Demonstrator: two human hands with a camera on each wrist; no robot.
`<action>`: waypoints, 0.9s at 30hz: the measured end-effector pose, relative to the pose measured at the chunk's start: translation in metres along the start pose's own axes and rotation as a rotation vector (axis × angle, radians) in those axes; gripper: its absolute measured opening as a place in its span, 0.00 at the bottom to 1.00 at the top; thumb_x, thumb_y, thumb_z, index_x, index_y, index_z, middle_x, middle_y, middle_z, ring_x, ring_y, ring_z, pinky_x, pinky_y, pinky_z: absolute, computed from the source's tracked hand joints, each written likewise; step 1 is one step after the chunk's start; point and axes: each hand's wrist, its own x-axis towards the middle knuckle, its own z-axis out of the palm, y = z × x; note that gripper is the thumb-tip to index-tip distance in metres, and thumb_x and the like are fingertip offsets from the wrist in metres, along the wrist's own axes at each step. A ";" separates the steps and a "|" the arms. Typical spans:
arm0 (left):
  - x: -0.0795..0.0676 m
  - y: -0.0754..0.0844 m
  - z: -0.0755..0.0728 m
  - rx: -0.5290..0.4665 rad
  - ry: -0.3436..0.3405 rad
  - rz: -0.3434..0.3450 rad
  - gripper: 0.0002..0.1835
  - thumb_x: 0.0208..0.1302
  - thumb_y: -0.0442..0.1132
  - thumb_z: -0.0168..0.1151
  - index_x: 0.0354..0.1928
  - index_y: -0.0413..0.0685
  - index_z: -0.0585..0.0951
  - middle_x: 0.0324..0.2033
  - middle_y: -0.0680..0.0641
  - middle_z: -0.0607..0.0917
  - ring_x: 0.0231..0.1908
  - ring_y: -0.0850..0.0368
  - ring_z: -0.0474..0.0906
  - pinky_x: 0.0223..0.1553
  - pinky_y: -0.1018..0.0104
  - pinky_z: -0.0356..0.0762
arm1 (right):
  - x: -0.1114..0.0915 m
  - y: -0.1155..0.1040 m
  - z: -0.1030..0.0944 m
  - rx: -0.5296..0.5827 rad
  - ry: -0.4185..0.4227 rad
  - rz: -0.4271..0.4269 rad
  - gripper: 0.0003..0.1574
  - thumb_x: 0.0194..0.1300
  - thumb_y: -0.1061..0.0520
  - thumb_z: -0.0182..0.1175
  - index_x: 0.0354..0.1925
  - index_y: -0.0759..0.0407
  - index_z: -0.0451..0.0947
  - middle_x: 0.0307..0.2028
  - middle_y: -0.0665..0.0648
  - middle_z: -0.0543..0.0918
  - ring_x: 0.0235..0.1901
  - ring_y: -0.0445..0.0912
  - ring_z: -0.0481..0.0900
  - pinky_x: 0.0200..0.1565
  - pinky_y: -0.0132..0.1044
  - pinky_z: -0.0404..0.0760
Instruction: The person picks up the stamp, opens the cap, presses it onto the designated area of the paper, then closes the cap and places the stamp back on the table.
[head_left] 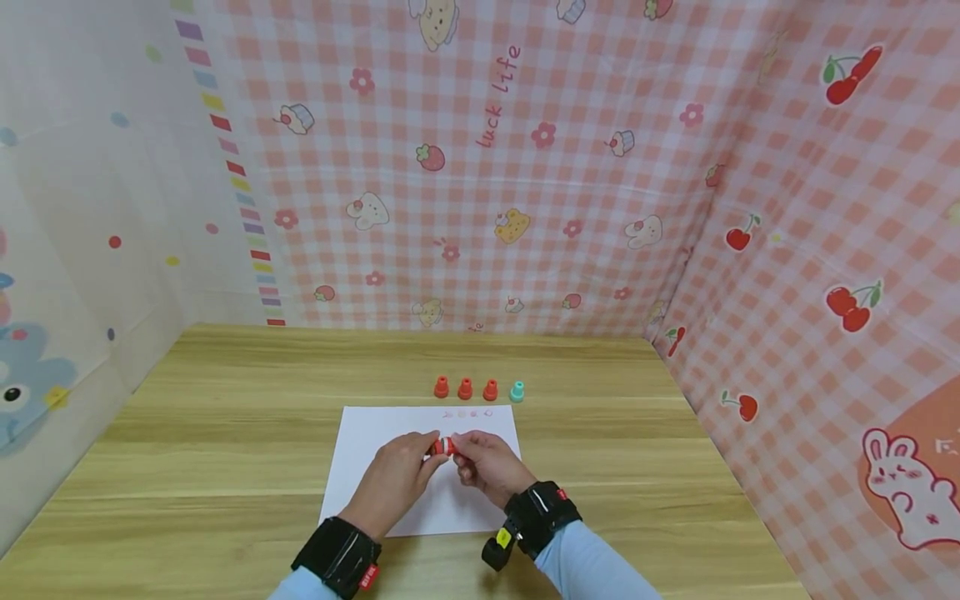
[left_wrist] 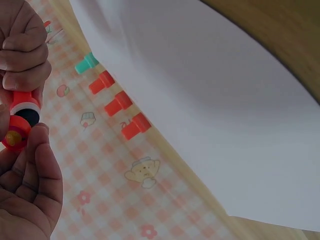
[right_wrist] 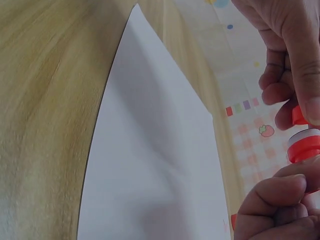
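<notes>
In the head view both hands meet over a white sheet of paper (head_left: 375, 429). My left hand (head_left: 393, 477) pinches a small red cap (right_wrist: 299, 117), its round top showing a yellow patch in the left wrist view. The fingers of my right hand (head_left: 491, 467) pinch a red toy stamp (right_wrist: 305, 147) with a white band. Cap and stamp are close together, and a dark stamp face (left_wrist: 31, 116) shows between them. In the right wrist view a narrow gap separates the two. Fingers hide part of both pieces.
Beyond the paper stand three red stamps, one of them a red stamp (head_left: 466, 388), and a teal stamp (head_left: 517, 391). Faint reddish stamped marks (head_left: 473, 414) run along the paper's far edge. Patterned cloth (head_left: 480, 250) surrounds the wooden table (head_left: 187, 433) at the back and sides.
</notes>
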 end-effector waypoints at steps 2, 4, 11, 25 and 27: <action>0.000 0.000 0.000 0.005 -0.003 -0.003 0.17 0.62 0.41 0.70 0.49 0.38 0.84 0.30 0.51 0.84 0.28 0.62 0.71 0.32 0.66 0.72 | 0.000 0.000 -0.002 -0.015 0.012 -0.002 0.13 0.76 0.51 0.54 0.39 0.59 0.76 0.27 0.52 0.73 0.24 0.42 0.69 0.29 0.31 0.70; 0.000 -0.001 0.000 0.012 -0.003 -0.006 0.18 0.62 0.41 0.70 0.50 0.37 0.84 0.31 0.49 0.84 0.28 0.61 0.71 0.32 0.66 0.73 | 0.001 0.000 -0.005 -0.023 0.019 -0.004 0.13 0.75 0.51 0.55 0.41 0.60 0.77 0.27 0.52 0.74 0.24 0.42 0.69 0.30 0.31 0.70; -0.001 -0.002 0.002 0.030 0.008 0.011 0.18 0.62 0.42 0.70 0.50 0.38 0.84 0.32 0.48 0.85 0.29 0.60 0.74 0.33 0.64 0.76 | 0.004 0.002 -0.017 -0.071 0.047 -0.038 0.16 0.75 0.52 0.55 0.46 0.64 0.77 0.28 0.52 0.73 0.25 0.43 0.69 0.30 0.32 0.70; -0.001 -0.001 0.000 0.025 -0.034 0.013 0.19 0.64 0.41 0.69 0.51 0.35 0.83 0.31 0.48 0.83 0.30 0.60 0.74 0.35 0.61 0.77 | 0.015 -0.006 -0.043 -0.324 0.204 -0.075 0.16 0.75 0.51 0.56 0.46 0.63 0.77 0.28 0.52 0.72 0.26 0.45 0.70 0.29 0.33 0.69; -0.001 0.000 0.000 0.020 -0.051 0.004 0.19 0.64 0.42 0.68 0.51 0.36 0.83 0.31 0.49 0.82 0.30 0.60 0.72 0.34 0.62 0.76 | 0.017 -0.008 -0.048 -0.379 0.237 -0.088 0.15 0.75 0.51 0.56 0.46 0.64 0.77 0.28 0.53 0.72 0.26 0.45 0.70 0.28 0.33 0.69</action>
